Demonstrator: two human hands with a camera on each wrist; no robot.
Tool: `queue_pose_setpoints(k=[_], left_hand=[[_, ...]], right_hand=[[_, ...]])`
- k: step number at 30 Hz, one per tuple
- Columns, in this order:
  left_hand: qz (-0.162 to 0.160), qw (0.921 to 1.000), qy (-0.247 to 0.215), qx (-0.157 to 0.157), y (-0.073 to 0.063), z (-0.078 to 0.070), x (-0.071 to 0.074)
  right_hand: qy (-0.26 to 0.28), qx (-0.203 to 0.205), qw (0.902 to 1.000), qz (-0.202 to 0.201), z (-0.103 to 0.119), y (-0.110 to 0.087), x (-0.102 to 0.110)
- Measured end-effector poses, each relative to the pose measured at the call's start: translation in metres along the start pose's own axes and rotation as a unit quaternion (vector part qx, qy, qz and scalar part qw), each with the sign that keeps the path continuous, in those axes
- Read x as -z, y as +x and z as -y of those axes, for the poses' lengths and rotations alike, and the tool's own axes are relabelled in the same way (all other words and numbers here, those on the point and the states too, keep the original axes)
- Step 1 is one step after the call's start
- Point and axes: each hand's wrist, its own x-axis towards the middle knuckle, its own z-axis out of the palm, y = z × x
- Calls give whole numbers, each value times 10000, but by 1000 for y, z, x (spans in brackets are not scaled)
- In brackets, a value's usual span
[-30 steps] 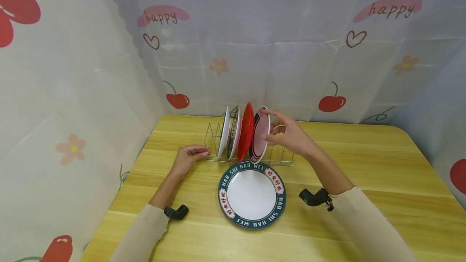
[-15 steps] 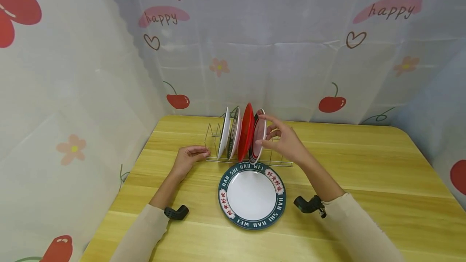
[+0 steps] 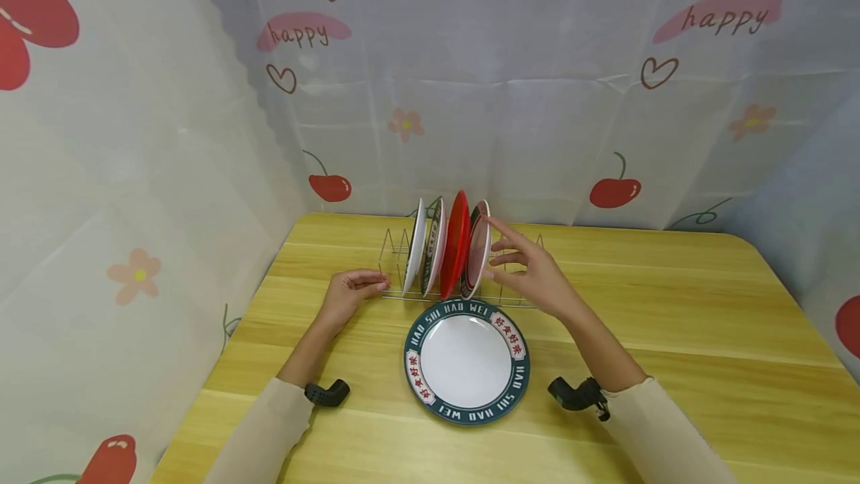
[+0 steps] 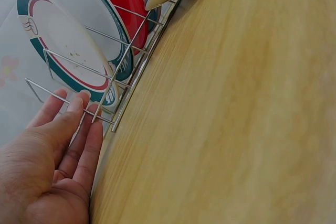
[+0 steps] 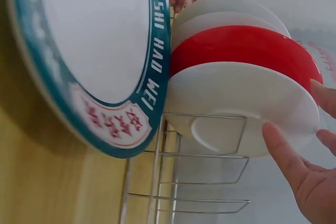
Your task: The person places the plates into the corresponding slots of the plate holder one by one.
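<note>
A wire plate rack holds several plates on edge. From left to right stand a white one with a green-banded rim, a patterned one, a red plate and a white-backed plate. My left hand pinches the rack's left end wire between thumb and fingers. Beside the last plate is my right hand, its fingers spread and the thumb tip close to the plate's back, gripping nothing. A large plate with a green lettered rim lies in front of the rack.
The rack stands toward the back of a wooden table. A patterned cloth hangs behind it, with another sheet at the left. The right end of the rack has bare wire slots.
The last plate has been tipped left against the red one, more upright in its slot. My right hand has since let go and drawn back slightly. The left hand stays put.
</note>
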Motion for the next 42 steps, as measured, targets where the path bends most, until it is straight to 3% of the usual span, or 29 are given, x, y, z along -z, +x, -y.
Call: queue_pose_setpoints(k=[9, 19, 24, 32, 42], left_hand=[[41, 10000, 11, -55, 1, 1, 0], [-11, 10000, -34, 13, -2, 1, -1], [-30, 10000, 87, 31, -2, 1, 0], [-10, 10000, 18, 3, 1, -1, -1], [-33, 9999, 105, 37, -1, -2, -1]], right_hand=[[-260, -519, 9979, -284, -10, -45, 8], [-230, -1218, 9922, 123, -25, -81, 4], [-661, -1449, 9868, 282, -34, -87, -2], [-44, -1905, 9785, 785, -35, -85, -18], [-155, -1940, 9755, 1022, -44, -79, -23]])
